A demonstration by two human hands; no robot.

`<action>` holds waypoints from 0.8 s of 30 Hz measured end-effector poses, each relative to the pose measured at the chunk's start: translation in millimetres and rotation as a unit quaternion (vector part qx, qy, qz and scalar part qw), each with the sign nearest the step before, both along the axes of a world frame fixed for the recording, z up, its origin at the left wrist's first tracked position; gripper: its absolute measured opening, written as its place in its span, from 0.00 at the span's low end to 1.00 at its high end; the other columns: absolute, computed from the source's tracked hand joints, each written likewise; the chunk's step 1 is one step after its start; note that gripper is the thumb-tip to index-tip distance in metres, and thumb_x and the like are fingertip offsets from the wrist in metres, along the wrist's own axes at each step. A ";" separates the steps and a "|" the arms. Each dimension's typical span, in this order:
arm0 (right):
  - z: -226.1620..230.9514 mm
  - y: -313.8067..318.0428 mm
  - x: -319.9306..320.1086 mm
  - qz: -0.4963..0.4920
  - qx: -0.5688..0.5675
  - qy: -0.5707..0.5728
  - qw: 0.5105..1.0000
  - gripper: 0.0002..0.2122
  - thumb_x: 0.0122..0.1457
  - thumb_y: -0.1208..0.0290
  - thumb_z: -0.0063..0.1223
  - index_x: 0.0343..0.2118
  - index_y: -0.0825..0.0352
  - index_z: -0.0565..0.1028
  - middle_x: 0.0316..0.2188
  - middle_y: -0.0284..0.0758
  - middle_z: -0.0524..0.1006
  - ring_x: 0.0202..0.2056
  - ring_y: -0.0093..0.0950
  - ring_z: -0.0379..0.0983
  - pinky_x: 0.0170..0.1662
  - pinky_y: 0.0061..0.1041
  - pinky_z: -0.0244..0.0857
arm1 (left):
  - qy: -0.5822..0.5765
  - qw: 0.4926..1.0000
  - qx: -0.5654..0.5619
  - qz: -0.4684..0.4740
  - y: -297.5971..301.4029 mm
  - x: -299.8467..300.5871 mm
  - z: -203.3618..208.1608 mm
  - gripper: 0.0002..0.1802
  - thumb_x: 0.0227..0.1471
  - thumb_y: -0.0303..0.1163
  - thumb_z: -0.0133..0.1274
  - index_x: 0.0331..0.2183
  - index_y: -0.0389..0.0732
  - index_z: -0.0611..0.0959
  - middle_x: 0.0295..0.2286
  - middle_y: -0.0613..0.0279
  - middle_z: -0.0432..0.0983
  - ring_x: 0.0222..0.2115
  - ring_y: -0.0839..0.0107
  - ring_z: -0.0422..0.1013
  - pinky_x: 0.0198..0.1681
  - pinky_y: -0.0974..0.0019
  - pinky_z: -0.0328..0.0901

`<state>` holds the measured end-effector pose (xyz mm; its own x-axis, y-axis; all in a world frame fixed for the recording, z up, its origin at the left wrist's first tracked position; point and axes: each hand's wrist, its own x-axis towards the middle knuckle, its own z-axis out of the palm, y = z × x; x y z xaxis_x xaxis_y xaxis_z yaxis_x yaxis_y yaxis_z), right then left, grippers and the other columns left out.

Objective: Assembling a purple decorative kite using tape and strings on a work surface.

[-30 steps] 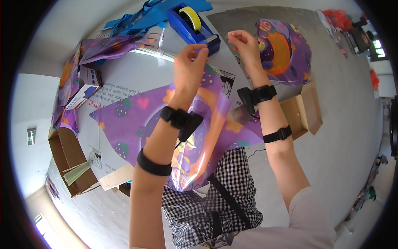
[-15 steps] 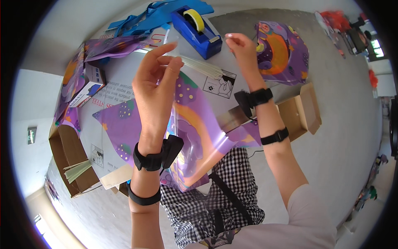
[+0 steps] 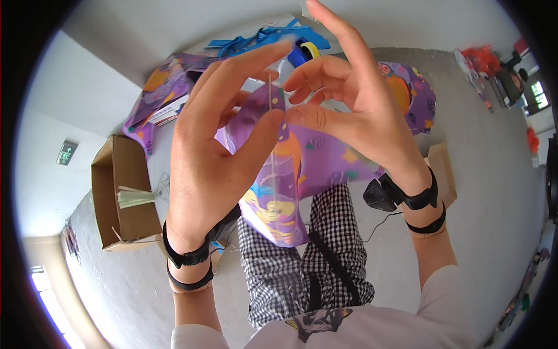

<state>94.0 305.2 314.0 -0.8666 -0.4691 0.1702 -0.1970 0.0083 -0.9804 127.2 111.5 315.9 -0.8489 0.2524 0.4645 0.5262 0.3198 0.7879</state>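
Observation:
A purple printed plastic sheet (image 3: 325, 166) with an orange and yellow pattern hangs above my lap, its lower part folded downward. A thin pale stick (image 3: 271, 90) runs upright along it. My left hand (image 3: 203, 145) is closed on the stick near its upper end, the thumb lying across it. My right hand (image 3: 360, 102) has its fingers spread and the index finger stretched upward. Its thumb tip is close to the left thumb at the sheet. A small clear piece (image 3: 308, 10), which looks like tape, shows at the right index fingertip.
Ahead lie a blue tape dispenser (image 3: 299, 55) with a yellow roll and blue fabric straps (image 3: 256, 41). More purple printed sheets (image 3: 421, 96) lie right and left. A cardboard box (image 3: 104, 198) with pale sticks (image 3: 135, 198) stands left, another box (image 3: 443, 168) right.
Both hands have come together over the sheet, the right moving left. The sheet has been raised and the upright stick now shows between the hands. The view has tilted.

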 end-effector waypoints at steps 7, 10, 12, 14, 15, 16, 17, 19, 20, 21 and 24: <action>28.6 -55.5 6.7 0.183 -0.093 0.501 0.841 0.43 0.57 0.72 0.60 0.67 0.66 0.40 0.45 0.46 0.72 0.49 0.29 0.69 0.51 0.28 0.66 | 0.042 0.999 0.000 -0.026 -40.9 66.7 44.4 0.29 0.50 0.14 0.51 0.55 0.32 0.68 0.55 0.51 0.66 0.47 0.67 0.73 0.48 0.68 0.69; 32.3 -55.6 42.1 0.169 -0.119 0.339 0.918 0.42 0.58 0.73 0.60 0.66 0.69 0.40 0.44 0.46 0.73 0.49 0.30 0.70 0.51 0.27 0.67 | 0.059 0.998 -0.011 -0.014 -51.7 90.4 54.0 0.30 0.50 0.15 0.53 0.55 0.31 0.67 0.55 0.50 0.65 0.47 0.66 0.73 0.48 0.68 0.69; 41.3 -66.7 51.0 0.108 -0.119 0.037 0.986 0.41 0.58 0.73 0.59 0.66 0.69 0.41 0.43 0.46 0.73 0.48 0.30 0.70 0.50 0.27 0.67 | 0.070 0.997 0.003 -0.018 -59.3 103.4 59.2 0.30 0.50 0.16 0.53 0.55 0.30 0.67 0.55 0.50 0.65 0.46 0.66 0.73 0.48 0.68 0.69; 53.9 -86.3 45.0 0.220 -0.097 0.530 0.813 0.41 0.58 0.73 0.59 0.66 0.69 0.42 0.43 0.45 0.73 0.46 0.30 0.71 0.50 0.26 0.68 | 0.084 0.996 -0.014 -0.014 -65.8 113.9 62.8 0.30 0.49 0.17 0.54 0.55 0.31 0.66 0.56 0.50 0.65 0.45 0.67 0.74 0.47 0.68 0.70; 56.8 -93.7 42.4 0.244 -0.104 0.663 0.700 0.40 0.58 0.74 0.59 0.66 0.69 0.42 0.42 0.45 0.74 0.46 0.30 0.72 0.49 0.26 0.68 | 0.091 0.996 -0.020 -0.012 -68.3 118.2 63.9 0.31 0.49 0.17 0.54 0.55 0.31 0.66 0.56 0.50 0.65 0.45 0.67 0.74 0.46 0.68 0.70; 57.7 -95.2 48.6 0.231 -0.099 0.660 0.708 0.40 0.58 0.75 0.58 0.66 0.70 0.42 0.41 0.46 0.74 0.45 0.31 0.73 0.49 0.28 0.69 | 0.101 0.995 -0.025 -0.009 -69.9 122.0 64.2 0.31 0.49 0.19 0.56 0.55 0.31 0.67 0.55 0.50 0.65 0.44 0.67 0.74 0.45 0.69 0.70; 55.3 -95.0 53.8 0.225 -0.096 0.659 0.711 0.39 0.58 0.76 0.58 0.65 0.70 0.43 0.41 0.47 0.75 0.44 0.31 0.74 0.49 0.29 0.69 | 0.111 0.993 -0.029 -0.006 -71.9 125.7 64.6 0.32 0.48 0.20 0.58 0.55 0.32 0.68 0.55 0.50 0.66 0.42 0.68 0.75 0.44 0.69 0.70; 44.0 -86.0 87.5 0.132 -0.105 0.468 0.868 0.37 0.55 0.78 0.60 0.63 0.68 0.49 0.33 0.39 0.75 0.37 0.26 0.73 0.47 0.26 0.67 | 0.114 0.992 -0.038 0.030 -76.8 134.6 65.6 0.34 0.46 0.25 0.61 0.55 0.32 0.69 0.54 0.51 0.67 0.41 0.68 0.74 0.43 0.69 0.70; 42.4 -83.9 98.3 0.083 -0.100 0.364 0.922 0.36 0.54 0.78 0.61 0.63 0.67 0.52 0.30 0.35 0.76 0.34 0.23 0.72 0.45 0.25 0.66 | 0.114 0.990 -0.048 0.064 -79.6 137.7 66.0 0.36 0.44 0.30 0.65 0.54 0.33 0.70 0.54 0.52 0.68 0.40 0.68 0.74 0.42 0.69 0.70; 40.5 -80.9 112.0 0.034 -0.108 0.250 0.961 0.35 0.52 0.78 0.62 0.62 0.66 0.55 0.26 0.32 0.76 0.31 0.20 0.72 0.44 0.23 0.65 | 0.119 0.990 -0.047 0.063 -82.6 139.2 66.4 0.36 0.44 0.30 0.65 0.54 0.33 0.70 0.54 0.52 0.68 0.40 0.68 0.74 0.42 0.69 0.70; 47.8 -78.6 128.1 0.026 -0.076 0.241 0.967 0.37 0.54 0.76 0.62 0.65 0.67 0.53 0.30 0.34 0.75 0.33 0.20 0.71 0.41 0.19 0.64 | 0.207 0.967 -0.115 0.092 -88.1 139.1 62.2 0.47 0.34 0.45 0.73 0.53 0.34 0.71 0.51 0.54 0.71 0.38 0.69 0.74 0.44 0.66 0.69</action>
